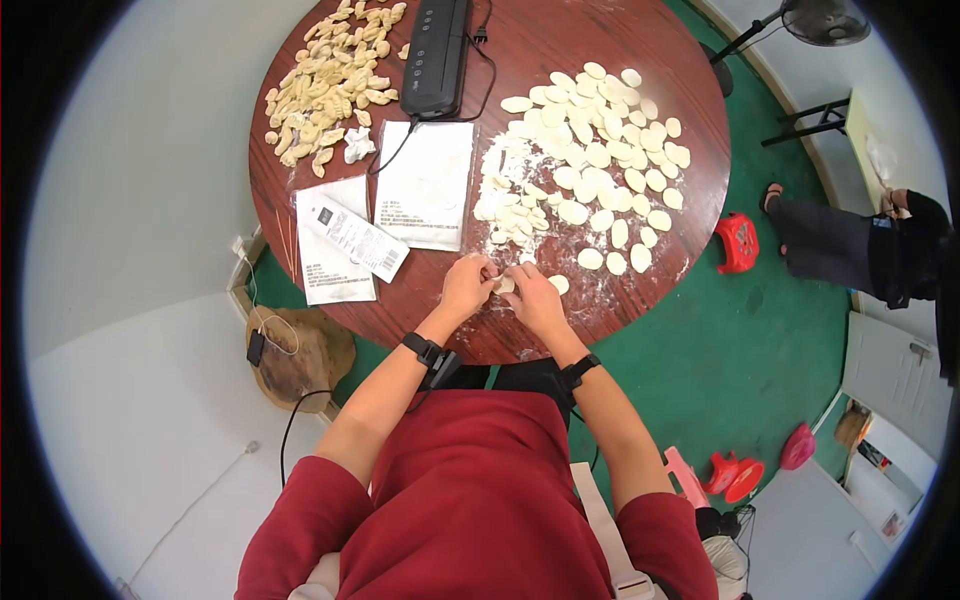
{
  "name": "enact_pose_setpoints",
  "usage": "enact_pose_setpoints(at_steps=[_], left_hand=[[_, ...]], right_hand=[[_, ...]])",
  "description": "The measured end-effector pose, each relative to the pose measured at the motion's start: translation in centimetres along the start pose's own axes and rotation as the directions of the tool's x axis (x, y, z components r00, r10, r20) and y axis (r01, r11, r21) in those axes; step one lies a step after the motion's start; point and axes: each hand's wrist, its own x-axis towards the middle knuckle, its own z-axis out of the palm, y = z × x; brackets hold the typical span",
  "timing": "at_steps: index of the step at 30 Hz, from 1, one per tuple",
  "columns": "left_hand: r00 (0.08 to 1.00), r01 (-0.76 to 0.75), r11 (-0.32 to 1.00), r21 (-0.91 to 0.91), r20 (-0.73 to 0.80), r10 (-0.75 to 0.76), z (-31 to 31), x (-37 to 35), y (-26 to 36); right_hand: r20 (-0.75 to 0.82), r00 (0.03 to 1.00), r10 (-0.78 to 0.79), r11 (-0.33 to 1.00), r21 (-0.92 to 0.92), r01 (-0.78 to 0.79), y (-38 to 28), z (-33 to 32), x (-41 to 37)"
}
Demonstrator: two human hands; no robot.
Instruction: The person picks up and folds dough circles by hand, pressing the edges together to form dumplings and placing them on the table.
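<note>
Close to the near edge of the round table, my left hand [467, 288] and my right hand [539, 298] almost meet. Between their fingertips is a small pale dough round [506, 286], pinched from both sides. Its underside and part of its rim are hidden by the fingers. Another dough round [559, 285] lies just right of my right hand. Beyond my hands sits a small heap of dough pieces [517, 215] in scattered flour. Many flat dough rounds [598, 155] spread over the right half of the table.
The dark red table [380, 318] holds shaped dough pieces [335, 80], a black vacuum sealer [436, 60] with a cord, and white packets [425, 185]. A red stool [738, 243] stands right of it. Another person [880, 240] is at the far right.
</note>
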Motion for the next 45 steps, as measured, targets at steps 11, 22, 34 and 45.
enact_pose_setpoints(at_steps=[11,22,34,45], left_hand=[[0.885,-0.456,0.886,0.088,0.149,0.440,-3.8,-2.1,-1.3],[0.841,-0.370,0.866,0.337,-0.274,0.467,2.5,0.7,3.2],[0.855,-0.431,0.799,0.419,-0.094,0.510,6.7,2.2,0.9],[0.836,-0.459,0.811,0.363,-0.133,0.532,5.7,2.0,2.5]], right_hand=[[0.058,0.991,-0.125,0.991,0.058,0.121,0.2,-3.3,-0.2],[-0.574,0.630,0.523,0.852,0.361,-0.378,6.7,-3.8,-0.5],[-0.251,0.952,0.175,0.982,-0.030,-0.189,4.4,-3.8,-3.2],[-0.201,0.957,0.208,0.977,0.097,-0.191,5.4,-3.3,-2.5]])
